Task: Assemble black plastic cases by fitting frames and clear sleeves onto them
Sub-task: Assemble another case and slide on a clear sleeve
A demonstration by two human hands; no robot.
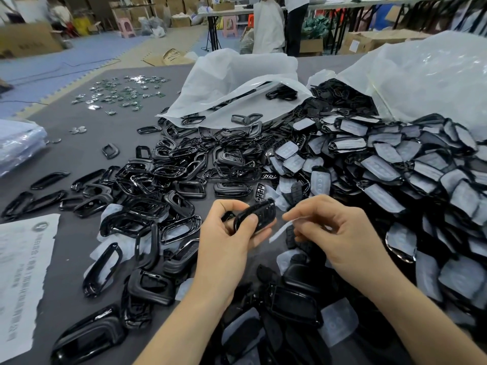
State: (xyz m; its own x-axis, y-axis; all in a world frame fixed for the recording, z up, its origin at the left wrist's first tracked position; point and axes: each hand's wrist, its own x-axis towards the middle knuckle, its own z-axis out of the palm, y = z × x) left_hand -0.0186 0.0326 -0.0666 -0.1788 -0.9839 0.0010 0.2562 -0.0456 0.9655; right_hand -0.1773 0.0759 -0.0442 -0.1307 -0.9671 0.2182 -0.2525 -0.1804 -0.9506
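Both my forearms reach in from the near edge of the grey bench (79, 151), wrists bent slightly inward so the hands meet in the middle, raised above the parts. My left hand (229, 235) is curled round a small black plastic case with a ribbed face (259, 213): the thumb presses on its near side, the index finger hooks over its far left end, and the other fingers support it from below. The case is tilted, its right end higher. Just to its right, not touching it, my right hand (337, 233) pinches a thin translucent plastic film (279, 230) between thumb and fingertips; the film hangs down toward the left, and the remaining fingers are bent loosely.

A heap of glossy black plastic frames (168, 175) spreads to the left and far side of my hands. On the right, black cases with pale film on them (395, 167) spill from a white plastic bag (427, 75).

At the near left lies a torn white printed paper sheet (23, 272) with a round logo and rows of characters, too blurred to read.
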